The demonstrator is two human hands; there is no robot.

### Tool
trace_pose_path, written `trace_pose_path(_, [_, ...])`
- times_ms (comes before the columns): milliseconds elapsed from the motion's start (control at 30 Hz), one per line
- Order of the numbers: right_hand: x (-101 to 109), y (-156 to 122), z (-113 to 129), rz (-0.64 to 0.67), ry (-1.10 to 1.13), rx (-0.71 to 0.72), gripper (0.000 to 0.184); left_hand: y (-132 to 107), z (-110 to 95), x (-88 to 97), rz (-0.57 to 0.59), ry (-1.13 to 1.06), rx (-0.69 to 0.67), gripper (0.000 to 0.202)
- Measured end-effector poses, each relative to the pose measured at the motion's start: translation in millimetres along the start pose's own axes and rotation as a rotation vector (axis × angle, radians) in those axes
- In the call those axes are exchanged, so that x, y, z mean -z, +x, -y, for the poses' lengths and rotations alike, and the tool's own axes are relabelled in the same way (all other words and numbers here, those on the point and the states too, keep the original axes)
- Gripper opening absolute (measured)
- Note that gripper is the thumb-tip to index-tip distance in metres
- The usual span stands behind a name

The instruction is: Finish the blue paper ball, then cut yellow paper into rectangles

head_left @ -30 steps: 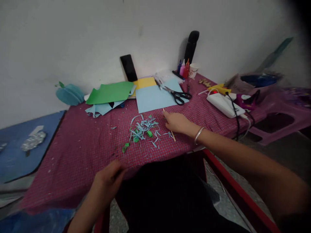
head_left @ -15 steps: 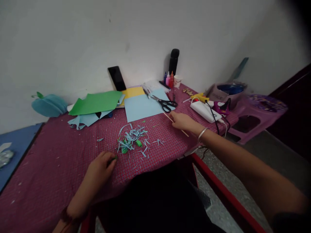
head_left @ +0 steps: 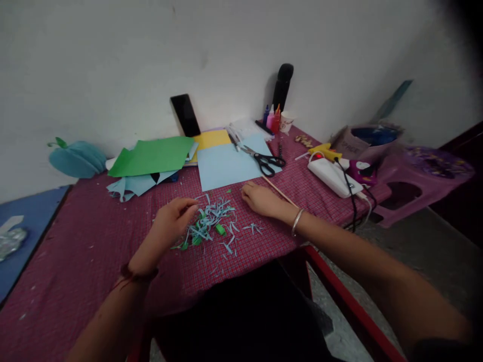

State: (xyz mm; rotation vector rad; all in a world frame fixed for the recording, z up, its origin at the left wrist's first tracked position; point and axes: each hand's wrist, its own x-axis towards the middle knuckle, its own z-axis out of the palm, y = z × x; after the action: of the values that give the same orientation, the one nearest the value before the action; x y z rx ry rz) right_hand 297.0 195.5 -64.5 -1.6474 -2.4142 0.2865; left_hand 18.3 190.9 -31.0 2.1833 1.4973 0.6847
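My left hand [head_left: 174,220] is at the left side of a loose heap of pale blue and green paper shreds [head_left: 213,216]. Its thumb and fingers are a little apart, and I see nothing held between them. On the other side of the heap, my right hand [head_left: 262,199] rests low over the checked cloth. Its fingers are curled in and point downward, so whatever they may pinch is hidden. A thin wooden stick [head_left: 278,189] lies just behind the right hand, partly covered by the wrist. Black-handled scissors [head_left: 266,162] lie beyond it on a light blue sheet [head_left: 226,168].
Green paper [head_left: 154,156] overlaps blue offcuts at the back left. A phone [head_left: 185,114] leans on the wall near a blue paper pumpkin [head_left: 77,158]. Glue bottles [head_left: 272,120], a paper cup [head_left: 287,122], a yellow glue gun [head_left: 326,151] and a white power strip [head_left: 334,177] stand toward the right.
My right hand has let go of the stick and moved left toward the shreds; the stick now lies on the cloth. My left hand has risen to the heap, and the green bit has left its fingers.
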Motion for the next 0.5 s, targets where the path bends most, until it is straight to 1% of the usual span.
trace_pose_path(67, [1, 10, -2, 0.000, 0.027, 0.011, 0.019, -3, 17, 3.6, -0.077, 0.000, 0.029, 0.036])
trace_pose_path(167, [3, 30, 0, 0.013, 0.072, 0.059, 0.018, -15, 52, 19.9, -0.237, 0.033, 0.176, 0.041])
trace_pose_path(200, [4, 37, 3, 0.024, 0.086, 0.087, 0.018, -19, 63, 25.8, -0.266, 0.048, 0.241, 0.044])
trace_pose_path(300, [7, 54, 13, 0.088, 0.123, 0.228, 0.016, -29, 89, 35.7, -0.257, 0.088, 0.402, 0.046])
trace_pose_path(400, [13, 61, 18, 0.142, 0.224, 0.404, 0.011, -33, 97, 31.6, -0.265, 0.114, 0.469, 0.040])
trace_pose_path(433, [16, 62, 16, 0.136, 0.271, 0.432, 0.011, -33, 97, 28.6, -0.268, 0.118, 0.480, 0.039])
trace_pose_path(500, [21, 64, 10, 0.115, 0.346, 0.433, 0.013, -31, 94, 23.1, -0.256, 0.124, 0.489, 0.033])
